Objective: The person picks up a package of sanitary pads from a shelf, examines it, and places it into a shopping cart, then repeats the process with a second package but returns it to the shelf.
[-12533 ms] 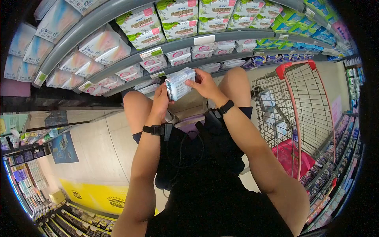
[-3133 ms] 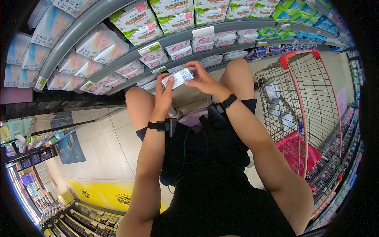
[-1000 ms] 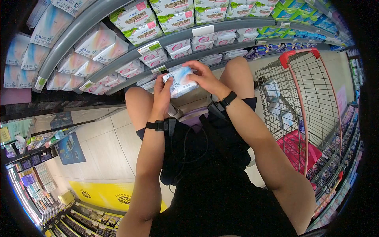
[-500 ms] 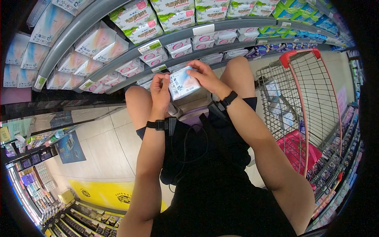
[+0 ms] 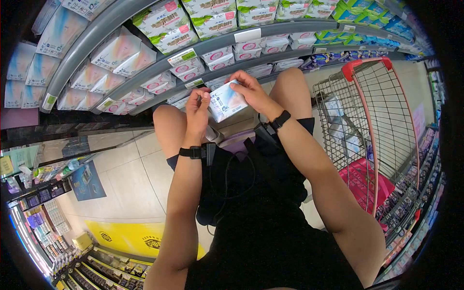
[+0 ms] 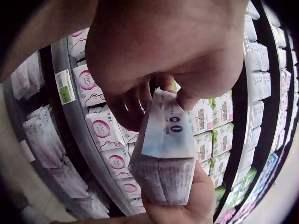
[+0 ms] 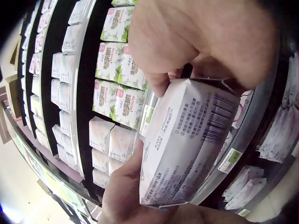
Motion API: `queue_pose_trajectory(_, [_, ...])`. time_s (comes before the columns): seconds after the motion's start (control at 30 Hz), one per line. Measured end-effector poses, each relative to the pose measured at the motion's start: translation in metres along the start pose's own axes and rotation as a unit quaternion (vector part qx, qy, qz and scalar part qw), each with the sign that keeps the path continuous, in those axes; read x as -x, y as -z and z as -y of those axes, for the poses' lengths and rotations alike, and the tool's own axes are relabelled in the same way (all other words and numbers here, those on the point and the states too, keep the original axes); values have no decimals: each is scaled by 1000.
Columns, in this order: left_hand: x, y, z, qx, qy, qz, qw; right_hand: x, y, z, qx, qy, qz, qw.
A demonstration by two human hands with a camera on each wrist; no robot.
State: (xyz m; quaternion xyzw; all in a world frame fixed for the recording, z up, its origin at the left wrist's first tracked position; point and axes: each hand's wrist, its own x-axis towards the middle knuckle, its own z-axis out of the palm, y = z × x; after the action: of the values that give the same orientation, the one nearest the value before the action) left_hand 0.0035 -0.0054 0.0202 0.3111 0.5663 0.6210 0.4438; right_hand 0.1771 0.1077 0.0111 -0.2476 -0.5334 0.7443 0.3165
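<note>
A white pack of sanitary pads [image 5: 228,101] with pastel blue and pink print is held above the knees in the head view, its printed face turned up. My right hand [image 5: 253,96] grips its right side, thumb on top and fingers behind. At its left edge is my left hand [image 5: 196,116], fingers curled and thumb tip right at the pack's corner. In the left wrist view the pack [image 6: 166,135] stands end-on, its far corner between left thumb and fingers. The right wrist view shows the pack's side [image 7: 187,144] with small print and a barcode; some fingertips are hidden behind it.
Curved shelves with a grey edge [image 5: 212,42] hold rows of packs, including green-and-white ones [image 5: 210,24]. To the right stands a wire shopping cart [image 5: 347,73] with several packs [image 5: 333,106] and a pink bag [image 5: 362,179]. A yellow floor sign [image 5: 125,234] lies at lower left.
The pack has been turned: its barcode side faced up about three seconds ago, its printed face now. Lately it tilted and moved slightly right, while the left fingers shifted to its edge.
</note>
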Motion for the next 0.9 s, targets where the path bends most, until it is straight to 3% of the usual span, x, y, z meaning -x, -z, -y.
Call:
queue_pose_trajectory(0.1, [-3, 3, 10, -18, -27, 30, 999, 0, 1, 0, -1, 7, -3, 1000])
queue_pose_trajectory(0.3, [-3, 3, 12, -16, 0, 54, 998, -1, 1, -1, 1, 4, -1, 1000])
queue_pose_trajectory(0.5, [-1, 1, 10, 90, 59, 49, 993, -1, 4, -8, -30, -33, 17, 999])
queue_pose_trajectory(0.6, [-1, -1, 10, 115, 61, 9, 992, -5, 11, -21, -72, -24, 12, 997])
queue_pose_trajectory(0.7, [-2, 2, 8, 156, 62, -32, 985, 4, -5, 17, -169, -61, 16, 984])
queue_pose_trajectory(0.8, [-4, 6, 10, 217, 59, -62, 973, 5, -5, 25, -114, -29, 40, 992])
queue_pose_trajectory(0.9, [-4, 10, 10, 240, 58, -55, 967, 7, -1, 25, 39, 10, 107, 993])
